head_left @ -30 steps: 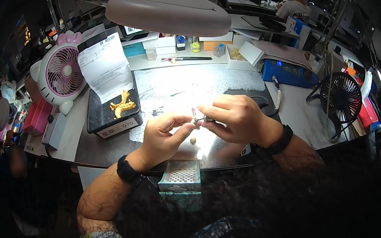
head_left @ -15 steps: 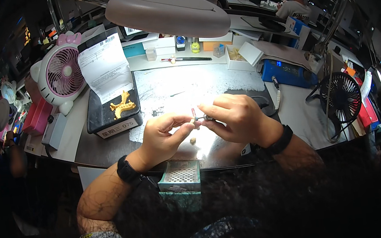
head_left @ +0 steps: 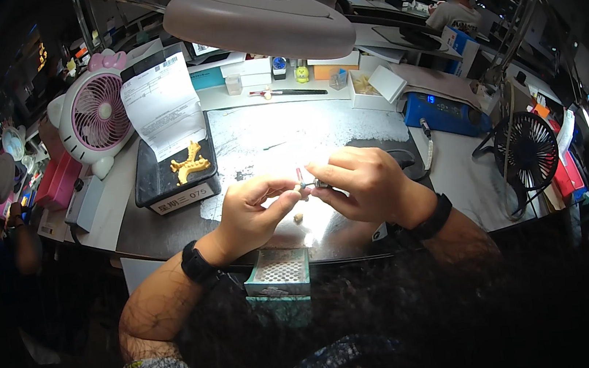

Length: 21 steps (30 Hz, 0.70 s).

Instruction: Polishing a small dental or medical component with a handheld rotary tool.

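In my left hand (head_left: 258, 201), thumb and fingers pinch a small pale piece (head_left: 299, 188) that looks like a dental crown; its detail is too small to make out. My right hand (head_left: 360, 179) is closed around a metallic rotary handpiece (head_left: 318, 182), its thin tip against or very near the pale piece. Most of the handpiece's body is hidden by the fingers. Below the hands, a small beige tooth-like piece (head_left: 298, 218) lies on the bright bench. To the left, yellow dental models (head_left: 190, 163) sit in a black tray (head_left: 177, 194) with a paper sheet (head_left: 162, 104) propped in it.
A large lamp head (head_left: 259, 19) hangs over the bench. A perforated suction inlet (head_left: 280, 268) sits at the front edge. A pink-white fan (head_left: 95, 109) stands left, a blue control unit (head_left: 440, 113) and black fan (head_left: 527, 151) right. A pen-like tool (head_left: 298, 91) lies behind.
My hands hold nearly the same place. The handpiece has shifted slightly at the pale piece, showing more of its thin tip. Nothing else has visibly moved.
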Each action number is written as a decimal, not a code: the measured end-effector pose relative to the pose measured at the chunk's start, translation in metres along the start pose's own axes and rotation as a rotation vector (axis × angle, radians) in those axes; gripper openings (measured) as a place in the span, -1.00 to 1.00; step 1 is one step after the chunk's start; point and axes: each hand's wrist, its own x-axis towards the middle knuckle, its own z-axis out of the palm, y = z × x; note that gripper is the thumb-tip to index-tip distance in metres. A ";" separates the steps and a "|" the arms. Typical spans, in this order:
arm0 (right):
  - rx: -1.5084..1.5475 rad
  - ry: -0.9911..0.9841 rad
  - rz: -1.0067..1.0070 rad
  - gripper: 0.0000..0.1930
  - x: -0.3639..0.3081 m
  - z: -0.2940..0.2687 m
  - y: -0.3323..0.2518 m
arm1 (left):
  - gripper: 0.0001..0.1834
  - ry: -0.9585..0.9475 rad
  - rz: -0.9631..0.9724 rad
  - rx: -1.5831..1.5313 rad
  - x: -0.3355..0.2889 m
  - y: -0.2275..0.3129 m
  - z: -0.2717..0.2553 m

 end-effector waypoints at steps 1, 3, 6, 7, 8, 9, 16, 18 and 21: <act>-0.004 -0.003 0.000 -0.72 0.000 0.000 0.000 | -0.82 0.001 0.002 -0.011 0.000 0.000 0.000; -0.004 0.001 -0.002 -0.72 -0.001 0.000 0.000 | -0.82 -0.007 0.003 -0.006 0.000 0.000 0.000; 0.005 0.015 -0.003 -0.72 -0.001 0.000 0.001 | -0.81 -0.005 0.004 -0.021 -0.001 -0.001 0.000; 0.008 0.019 0.001 -0.72 0.000 0.001 0.001 | -0.81 -0.002 0.005 -0.030 -0.001 -0.001 0.000; 0.010 0.021 0.005 -0.72 -0.001 0.001 0.002 | -0.81 -0.002 0.000 -0.030 -0.001 -0.002 0.000; 0.006 0.023 0.001 -0.72 -0.001 0.001 0.002 | -0.81 -0.002 -0.005 -0.029 -0.001 -0.003 0.001; -0.007 0.026 -0.012 -0.71 -0.001 0.001 0.001 | -0.81 0.010 0.016 -0.081 0.000 -0.005 0.002; -0.011 0.021 -0.011 -0.71 -0.001 0.001 0.001 | -0.81 0.003 0.010 -0.063 -0.001 -0.007 0.001; -0.010 0.008 -0.009 -0.71 -0.001 0.000 0.000 | -0.82 -0.002 0.014 -0.045 -0.002 -0.007 0.001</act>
